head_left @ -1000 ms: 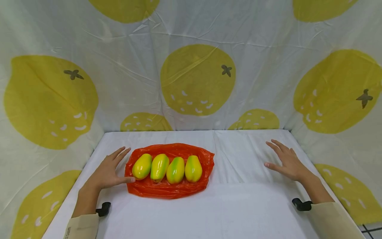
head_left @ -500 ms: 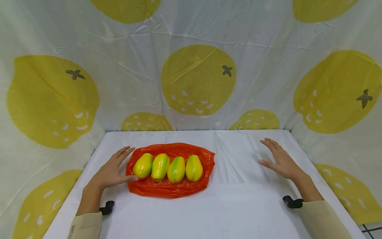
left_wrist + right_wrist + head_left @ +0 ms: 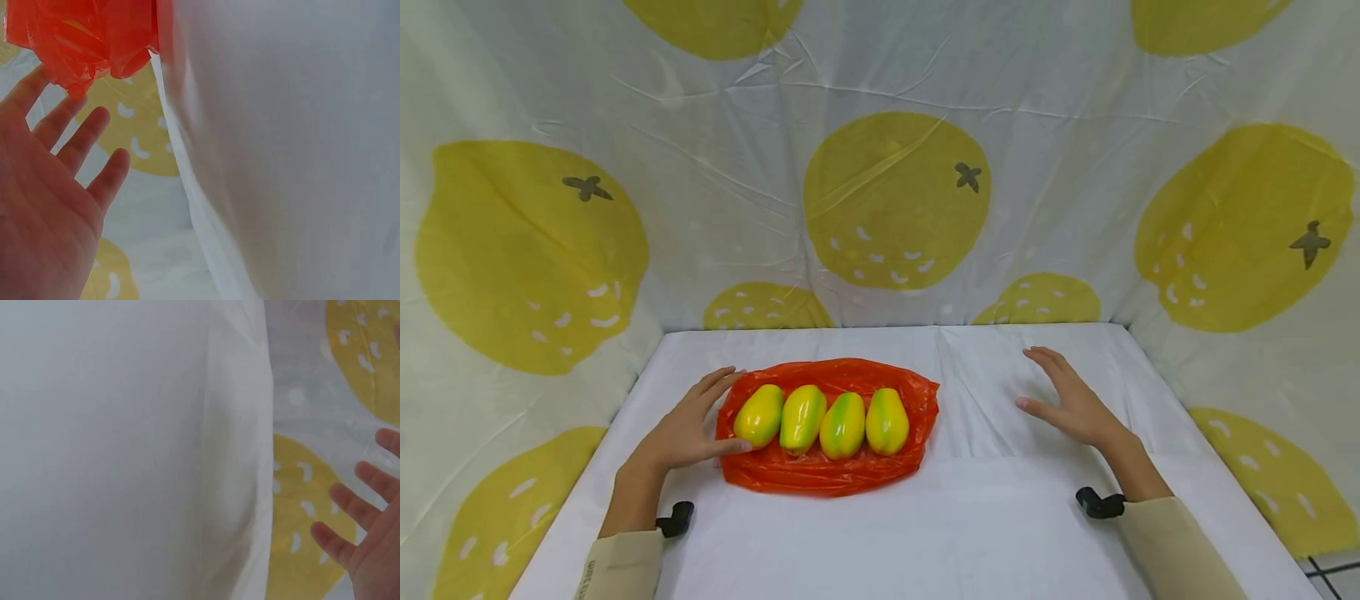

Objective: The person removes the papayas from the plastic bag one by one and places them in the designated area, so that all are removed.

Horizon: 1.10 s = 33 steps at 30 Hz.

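Observation:
Several glossy yellow-green papayas (image 3: 842, 427) lie side by side on a red plastic bag (image 3: 820, 482) at the centre-left of the head view. At the bag's left side is my left hand (image 3: 683, 429), its fingers spread and its thumb tip overlapping the edge by the leftmost papaya (image 3: 760, 415). The left wrist view has the red bag (image 3: 94, 37) at the fingertips of this hand (image 3: 47, 200). To the right of the bag and apart from it, my right hand (image 3: 1075, 404) hovers over the cloth with relaxed fingers, holding nothing. The right wrist view shows its fingers spread.
White cloth (image 3: 955, 533) covers the table. A lemon-print curtain (image 3: 895, 200) closes off the back and both sides. Each wrist wears a small black camera, the left camera (image 3: 676, 518) and the right camera (image 3: 1101, 503).
My right hand has moved left toward the bag. My left hand has shifted slightly right, further over the bag's left edge. The papayas have stayed in place.

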### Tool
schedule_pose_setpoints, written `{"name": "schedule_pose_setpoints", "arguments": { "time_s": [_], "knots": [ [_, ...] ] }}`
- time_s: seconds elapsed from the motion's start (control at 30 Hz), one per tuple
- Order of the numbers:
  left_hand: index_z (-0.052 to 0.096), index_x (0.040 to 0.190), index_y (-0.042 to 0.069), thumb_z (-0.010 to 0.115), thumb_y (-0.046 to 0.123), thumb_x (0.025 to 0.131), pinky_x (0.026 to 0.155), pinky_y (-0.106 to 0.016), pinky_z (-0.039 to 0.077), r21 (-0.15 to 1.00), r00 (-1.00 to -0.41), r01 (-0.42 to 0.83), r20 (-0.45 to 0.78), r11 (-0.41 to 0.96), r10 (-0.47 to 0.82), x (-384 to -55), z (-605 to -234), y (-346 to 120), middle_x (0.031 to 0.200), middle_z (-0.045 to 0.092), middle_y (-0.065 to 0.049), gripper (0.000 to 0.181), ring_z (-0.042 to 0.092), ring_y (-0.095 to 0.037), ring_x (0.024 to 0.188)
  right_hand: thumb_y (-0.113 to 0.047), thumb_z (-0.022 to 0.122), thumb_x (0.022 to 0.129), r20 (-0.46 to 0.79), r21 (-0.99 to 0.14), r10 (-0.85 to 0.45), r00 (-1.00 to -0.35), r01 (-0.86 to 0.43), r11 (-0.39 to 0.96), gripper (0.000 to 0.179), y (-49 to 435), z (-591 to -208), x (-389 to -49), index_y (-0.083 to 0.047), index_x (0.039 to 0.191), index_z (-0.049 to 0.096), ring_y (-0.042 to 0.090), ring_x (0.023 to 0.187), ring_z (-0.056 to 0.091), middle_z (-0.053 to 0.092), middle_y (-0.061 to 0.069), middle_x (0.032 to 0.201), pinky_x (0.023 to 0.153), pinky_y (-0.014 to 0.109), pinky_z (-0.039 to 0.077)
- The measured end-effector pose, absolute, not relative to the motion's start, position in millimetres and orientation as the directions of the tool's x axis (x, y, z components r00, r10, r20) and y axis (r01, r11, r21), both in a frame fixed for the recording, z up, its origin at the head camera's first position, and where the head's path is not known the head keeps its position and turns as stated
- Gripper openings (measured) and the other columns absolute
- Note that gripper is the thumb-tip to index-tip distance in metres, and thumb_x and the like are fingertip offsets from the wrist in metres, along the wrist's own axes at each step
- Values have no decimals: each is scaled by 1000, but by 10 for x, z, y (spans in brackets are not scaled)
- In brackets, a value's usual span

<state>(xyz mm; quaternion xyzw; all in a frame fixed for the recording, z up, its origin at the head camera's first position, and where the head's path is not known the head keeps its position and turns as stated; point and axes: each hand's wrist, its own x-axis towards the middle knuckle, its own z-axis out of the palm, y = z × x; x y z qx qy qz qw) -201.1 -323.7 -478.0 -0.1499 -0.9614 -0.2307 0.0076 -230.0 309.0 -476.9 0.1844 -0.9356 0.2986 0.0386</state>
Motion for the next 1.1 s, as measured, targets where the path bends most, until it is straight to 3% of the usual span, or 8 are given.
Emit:
{"name": "schedule_pose_setpoints", "arguments": {
  "time_s": [0.3,0.63,0.87,1.1],
  "knots": [
    [26,164,26,85,67,67,104,-77,41,476,-948,315,110,821,299,-2031,-4822,-3191,173,18,-1,120,26,-42,153,-50,71,94,191,-609,-346,-919,-387,692,82,2779,-4803,-2355,-26,161,31,32,141,44,34,5,162,111,65,40],
    [28,163,30,87,63,68,106,-76,39,521,-946,312,89,795,312,-2013,-4861,-3173,170,26,-2,117,29,-39,153,-47,71,96,221,-641,-376,-900,-425,640,73,2544,-4825,-2327,-23,157,38,27,135,50,48,9,153,111,57,44],
    [30,162,31,87,60,69,104,-76,42,553,-947,304,84,776,310,-1989,-4867,-3160,169,29,-4,114,29,-39,152,-35,73,96,276,-636,-390,-879,-471,612,63,2391,-4802,-2307,-16,150,47,33,125,57,56,12,143,105,57,51],
    [31,162,31,88,59,69,102,-75,45,564,-947,298,76,770,311,-1987,-4875,-3147,169,27,-5,113,27,-40,152,-33,74,95,296,-649,-401,-867,-490,582,57,2235,-4795,-2280,-18,145,52,36,120,61,59,11,139,100,57,55]
  ]
}}
